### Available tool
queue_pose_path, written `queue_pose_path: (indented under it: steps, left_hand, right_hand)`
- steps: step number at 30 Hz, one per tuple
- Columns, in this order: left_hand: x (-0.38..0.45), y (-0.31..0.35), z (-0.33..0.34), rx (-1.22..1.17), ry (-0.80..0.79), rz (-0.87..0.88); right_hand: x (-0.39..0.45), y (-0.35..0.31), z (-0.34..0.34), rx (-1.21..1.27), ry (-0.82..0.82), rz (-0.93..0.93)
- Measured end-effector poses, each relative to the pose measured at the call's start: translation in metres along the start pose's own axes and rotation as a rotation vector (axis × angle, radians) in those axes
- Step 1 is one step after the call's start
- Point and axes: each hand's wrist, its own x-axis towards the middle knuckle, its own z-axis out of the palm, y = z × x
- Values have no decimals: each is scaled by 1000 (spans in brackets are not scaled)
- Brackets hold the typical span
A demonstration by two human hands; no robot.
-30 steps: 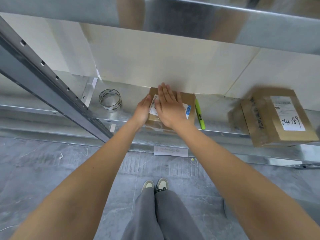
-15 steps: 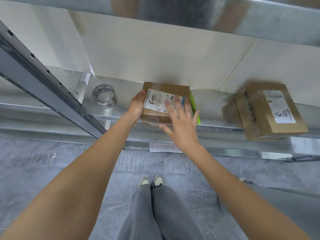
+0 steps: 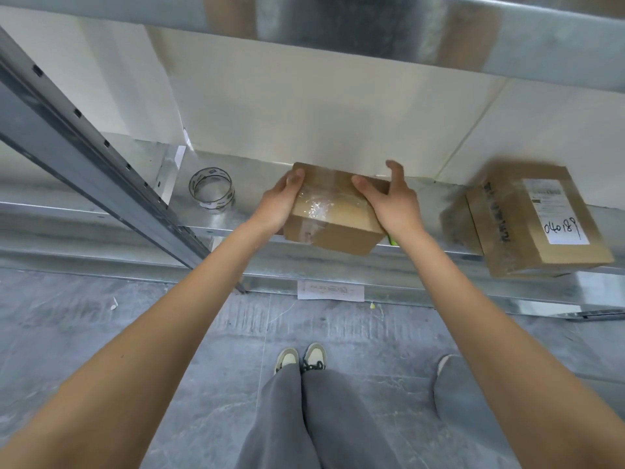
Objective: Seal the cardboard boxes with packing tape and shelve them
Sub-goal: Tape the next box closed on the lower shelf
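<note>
A small cardboard box (image 3: 333, 216) with clear tape across its upper face is tilted at the front edge of the metal shelf (image 3: 257, 177). My left hand (image 3: 279, 201) grips its left side, thumb on top. My right hand (image 3: 389, 203) grips its right side, thumb on the top face and fingers behind. No label shows on the face turned toward me. A roll of clear packing tape (image 3: 212, 191) stands on the shelf to the left.
A second, larger box (image 3: 531, 221) with a white label sits on the shelf at the right. A green marker (image 3: 392, 240) peeks out under my right wrist. A slanted metal upright (image 3: 84, 147) crosses the left. A paper slip (image 3: 329, 290) lies on the floor.
The box was flat with its label up and my right hand off it. Both hands now hold it, and it has been turned so a taped, unlabelled face is up.
</note>
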Motion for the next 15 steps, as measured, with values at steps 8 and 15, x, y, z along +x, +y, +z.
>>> queue_pose_path:
  steps: [8,15]
  left_hand:
    - [10,12,15,-254,44,22]
    - [11,1,8,-220,42,31]
  right_hand:
    - [10,-35,14,-572,-38,-346]
    - [-18,-46,61,-765,-92,-477]
